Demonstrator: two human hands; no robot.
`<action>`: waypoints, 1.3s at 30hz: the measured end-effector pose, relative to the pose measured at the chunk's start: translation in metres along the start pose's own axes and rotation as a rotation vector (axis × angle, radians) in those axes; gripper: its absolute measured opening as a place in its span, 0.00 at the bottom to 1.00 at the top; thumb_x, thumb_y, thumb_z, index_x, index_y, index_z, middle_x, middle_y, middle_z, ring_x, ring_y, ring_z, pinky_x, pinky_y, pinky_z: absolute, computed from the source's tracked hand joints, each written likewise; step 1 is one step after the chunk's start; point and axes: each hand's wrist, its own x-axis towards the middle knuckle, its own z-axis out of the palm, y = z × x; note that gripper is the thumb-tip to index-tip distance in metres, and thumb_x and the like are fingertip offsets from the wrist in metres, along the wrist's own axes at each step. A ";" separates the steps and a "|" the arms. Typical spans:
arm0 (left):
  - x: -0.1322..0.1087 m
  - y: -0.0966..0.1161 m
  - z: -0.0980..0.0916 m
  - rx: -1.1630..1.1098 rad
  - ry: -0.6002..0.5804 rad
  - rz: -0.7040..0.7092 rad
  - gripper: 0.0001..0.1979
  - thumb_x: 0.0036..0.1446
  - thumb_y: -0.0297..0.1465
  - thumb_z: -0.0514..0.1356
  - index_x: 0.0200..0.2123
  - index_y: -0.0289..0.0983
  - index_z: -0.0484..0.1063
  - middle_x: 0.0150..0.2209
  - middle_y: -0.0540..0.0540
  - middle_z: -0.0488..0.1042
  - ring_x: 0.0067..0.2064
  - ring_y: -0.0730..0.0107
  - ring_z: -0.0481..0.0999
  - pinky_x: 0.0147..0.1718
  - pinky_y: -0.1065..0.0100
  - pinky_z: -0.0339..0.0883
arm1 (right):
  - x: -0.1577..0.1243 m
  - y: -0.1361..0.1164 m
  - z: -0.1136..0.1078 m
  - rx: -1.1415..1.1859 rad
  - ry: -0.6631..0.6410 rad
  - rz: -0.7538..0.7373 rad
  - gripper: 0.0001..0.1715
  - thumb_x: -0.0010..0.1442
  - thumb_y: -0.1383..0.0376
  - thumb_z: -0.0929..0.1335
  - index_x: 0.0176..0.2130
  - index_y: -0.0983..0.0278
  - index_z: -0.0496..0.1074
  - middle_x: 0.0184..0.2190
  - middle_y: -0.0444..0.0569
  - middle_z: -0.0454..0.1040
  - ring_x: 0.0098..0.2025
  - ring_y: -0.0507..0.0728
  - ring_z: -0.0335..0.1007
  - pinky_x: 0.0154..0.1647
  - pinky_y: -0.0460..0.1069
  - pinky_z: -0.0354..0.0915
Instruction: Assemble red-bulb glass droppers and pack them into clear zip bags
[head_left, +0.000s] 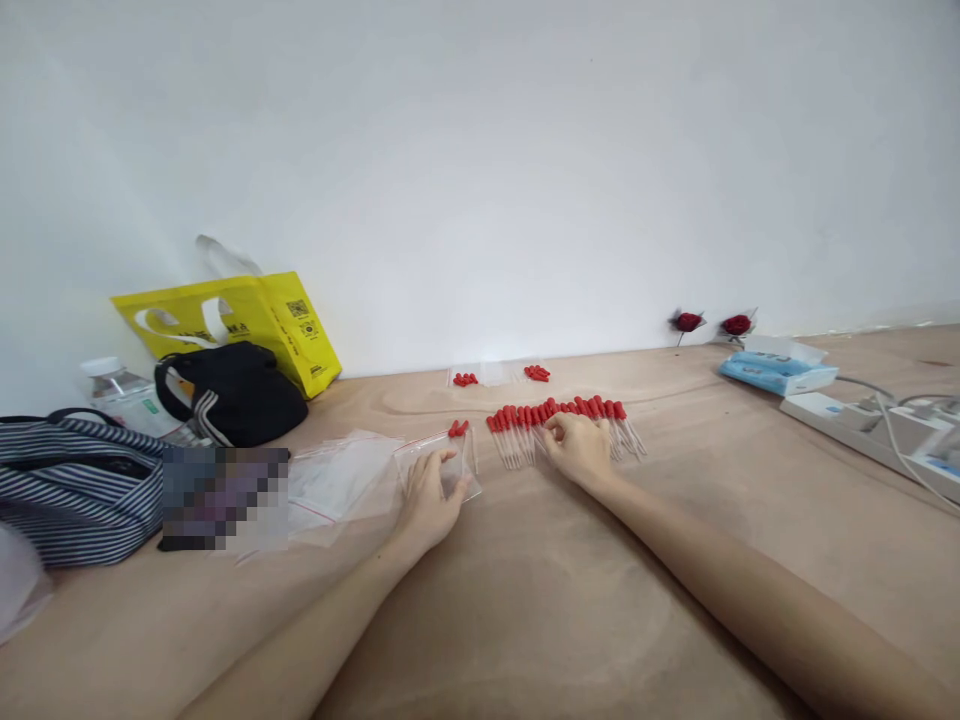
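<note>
Sticks with red heads [514,425] lie in a row running left to right on the wooden table [525,620], each long axis pointing roughly near to far, heads at the far end. Our right hand [577,445] is the nearer one, reaching in at the row's middle with thumb and forefinger close together, though we cannot tell whether they pinch a stick. Left of the row, our left hand [433,490] rests over a clear bag [409,454], thumb parted from fingers.

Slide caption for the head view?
Left hand on a clear bag, right hand at a row of red-tipped sticks.
</note>
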 end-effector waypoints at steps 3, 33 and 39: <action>0.027 -0.008 -0.002 0.071 0.005 -0.076 0.10 0.54 0.28 0.52 0.41 0.35 0.65 0.43 0.41 0.68 0.47 0.63 0.67 0.45 0.64 0.59 | -0.009 -0.030 0.003 0.001 -0.082 -0.127 0.13 0.53 0.62 0.60 0.27 0.61 0.72 0.29 0.46 0.74 0.36 0.55 0.64 0.38 0.52 0.44; -0.024 0.020 -0.018 -0.067 -0.235 0.373 0.06 0.55 0.27 0.50 0.35 0.36 0.65 0.33 0.45 0.71 0.36 0.65 0.70 0.35 0.65 0.64 | -0.051 0.016 -0.041 -0.171 -0.285 -0.420 0.06 0.55 0.70 0.62 0.30 0.67 0.69 0.30 0.53 0.72 0.36 0.59 0.62 0.35 0.51 0.53; -0.029 0.026 -0.014 -0.094 -0.265 0.346 0.11 0.52 0.29 0.54 0.40 0.35 0.66 0.36 0.45 0.69 0.37 0.65 0.70 0.36 0.65 0.64 | -0.050 0.031 -0.051 0.078 -0.320 -0.462 0.05 0.52 0.64 0.66 0.30 0.64 0.66 0.30 0.49 0.69 0.35 0.56 0.61 0.36 0.49 0.56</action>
